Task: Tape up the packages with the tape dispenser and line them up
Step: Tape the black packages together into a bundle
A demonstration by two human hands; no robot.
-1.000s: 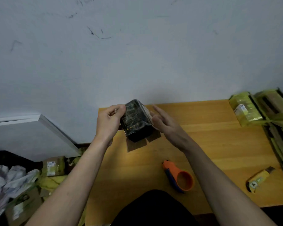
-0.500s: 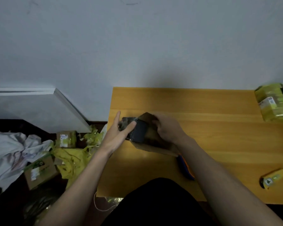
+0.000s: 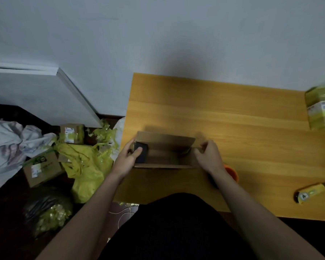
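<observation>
An open cardboard box (image 3: 165, 152) is seen lying on the wooden table (image 3: 233, 128), near the table's left edge at the centre of the frame. A dark item (image 3: 141, 153) is held at the box's left end by the left hand (image 3: 127, 158), whose fingers are curled round it with the thumb laid on its top. The right end flap of the box is pinched by the right hand (image 3: 207, 156), thumb and fingers closed together on the cardboard. Just right of the right wrist, an orange tape dispenser (image 3: 232, 172) is partly hidden by the forearm. A yellow utility knife (image 3: 313, 192) is seen at the lower right of the table, well apart from the box. A package wrapped in yellow tape (image 3: 321, 109) is placed at the right edge of the frame. On the floor at the left, cardboard boxes (image 3: 42, 168), yellow plastic (image 3: 86, 166) and a white cloth (image 3: 9, 143) are piled.
</observation>
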